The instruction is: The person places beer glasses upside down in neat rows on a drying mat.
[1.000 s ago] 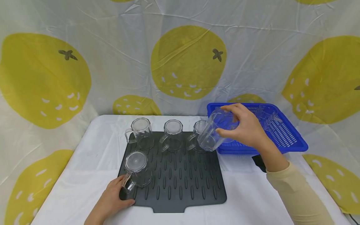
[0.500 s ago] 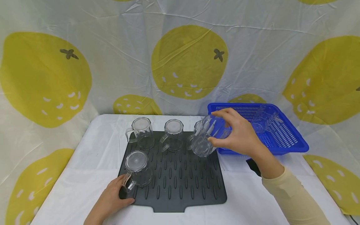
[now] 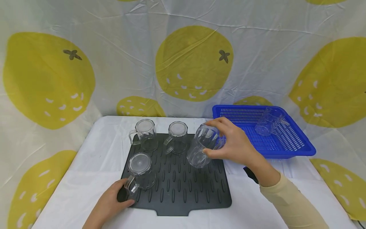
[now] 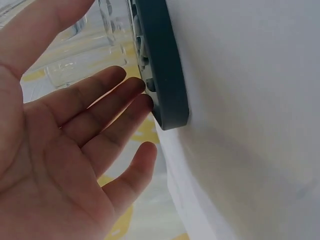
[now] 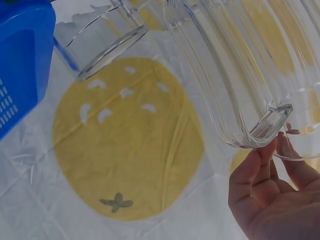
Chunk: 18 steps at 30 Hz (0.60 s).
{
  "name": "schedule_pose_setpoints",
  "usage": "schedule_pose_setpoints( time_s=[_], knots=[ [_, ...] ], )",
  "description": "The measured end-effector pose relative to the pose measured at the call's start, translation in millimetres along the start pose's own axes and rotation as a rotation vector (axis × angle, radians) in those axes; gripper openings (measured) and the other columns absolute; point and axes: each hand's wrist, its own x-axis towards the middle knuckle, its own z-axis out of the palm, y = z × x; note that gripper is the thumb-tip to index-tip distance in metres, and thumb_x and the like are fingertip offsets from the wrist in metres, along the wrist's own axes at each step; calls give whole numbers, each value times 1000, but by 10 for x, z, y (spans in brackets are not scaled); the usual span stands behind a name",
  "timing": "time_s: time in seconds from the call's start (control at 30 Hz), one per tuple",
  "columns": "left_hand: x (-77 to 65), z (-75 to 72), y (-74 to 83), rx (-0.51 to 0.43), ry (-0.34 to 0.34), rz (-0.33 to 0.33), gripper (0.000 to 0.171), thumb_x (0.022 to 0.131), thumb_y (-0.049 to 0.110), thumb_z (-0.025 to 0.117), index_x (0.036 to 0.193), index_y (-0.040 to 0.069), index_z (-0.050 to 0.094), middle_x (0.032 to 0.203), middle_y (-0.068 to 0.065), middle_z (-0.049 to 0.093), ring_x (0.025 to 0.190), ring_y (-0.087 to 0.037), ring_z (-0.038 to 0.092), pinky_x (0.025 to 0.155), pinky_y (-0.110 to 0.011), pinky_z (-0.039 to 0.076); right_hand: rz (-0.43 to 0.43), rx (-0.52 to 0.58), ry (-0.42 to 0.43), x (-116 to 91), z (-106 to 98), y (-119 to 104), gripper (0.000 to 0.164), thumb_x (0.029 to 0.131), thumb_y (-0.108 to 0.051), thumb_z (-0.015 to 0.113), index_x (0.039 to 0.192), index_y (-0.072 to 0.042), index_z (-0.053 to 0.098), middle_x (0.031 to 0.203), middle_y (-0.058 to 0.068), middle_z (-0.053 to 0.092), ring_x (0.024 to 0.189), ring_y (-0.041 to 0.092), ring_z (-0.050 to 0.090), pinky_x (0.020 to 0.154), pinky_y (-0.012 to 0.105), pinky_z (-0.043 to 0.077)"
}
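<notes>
My right hand (image 3: 233,140) grips a clear glass mug (image 3: 196,156) round its body, thumb on the near side and fingers on the far side. The mug leans, over the right part of a dark ribbed drying mat (image 3: 183,195). In the right wrist view the fingertips touch the held mug (image 5: 240,75). My left hand (image 3: 110,200) rests at the mat's front left corner, fingers loosely extended against the edge, palm bare in the left wrist view. Beside it an upside-down glass mug (image 3: 140,167) stands on the mat.
Along the mat's back edge stand upside-down mugs, one at left (image 3: 145,128) and one in the middle (image 3: 178,130); a third is mostly hidden behind the held mug. A blue plastic basket (image 3: 308,149) at back right holds another glass mug (image 3: 267,122). A lemon-print curtain (image 3: 194,63) hangs behind.
My right hand has carried the mug left and toward me, from the basket's edge to over the mat. My left hand has stayed at the mat corner.
</notes>
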Motion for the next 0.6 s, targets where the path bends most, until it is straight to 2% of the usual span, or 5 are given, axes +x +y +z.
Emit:
schedule_pose_setpoints(
  time_s=[0.17,0.27,0.37,0.47,0.6],
  knots=[
    [-5,-47,10,16,17,-40,73,76,28,84,135,0,53,134,-23,54,125,-44,48,101,-58,39,-22,21,-11,-7,86,-52,68,71,-36,84,131,-17,60,123,-2,55,80,14,47,55,31,42],
    [-20,-105,9,41,70,-39,66,80,23,81,135,0,54,133,-24,55,123,-45,50,98,-58,42,-41,28,-19,-16,137,-83,69,70,-36,84,131,-17,59,124,-4,54,79,13,47,55,30,42],
    [-48,-165,12,57,191,16,53,84,15,76,131,-1,58,127,-23,60,115,-44,56,93,-59,45,-54,33,-29,-23,179,-110,69,70,-37,84,131,-17,59,124,-4,53,79,12,48,55,29,43],
    [-61,-206,83,27,367,62,34,90,7,68,123,0,64,117,-20,65,109,-40,60,90,-57,46,-60,45,-36,-26,204,-137,69,69,-37,84,131,-17,60,125,-5,53,80,13,48,55,29,44],
    [-26,-219,272,-86,603,118,20,93,-1,60,110,3,70,107,-11,70,106,-19,63,98,-23,44,-69,63,-41,-22,226,-153,68,69,-36,84,130,-18,61,124,-5,53,82,14,51,58,29,46]
  ],
)
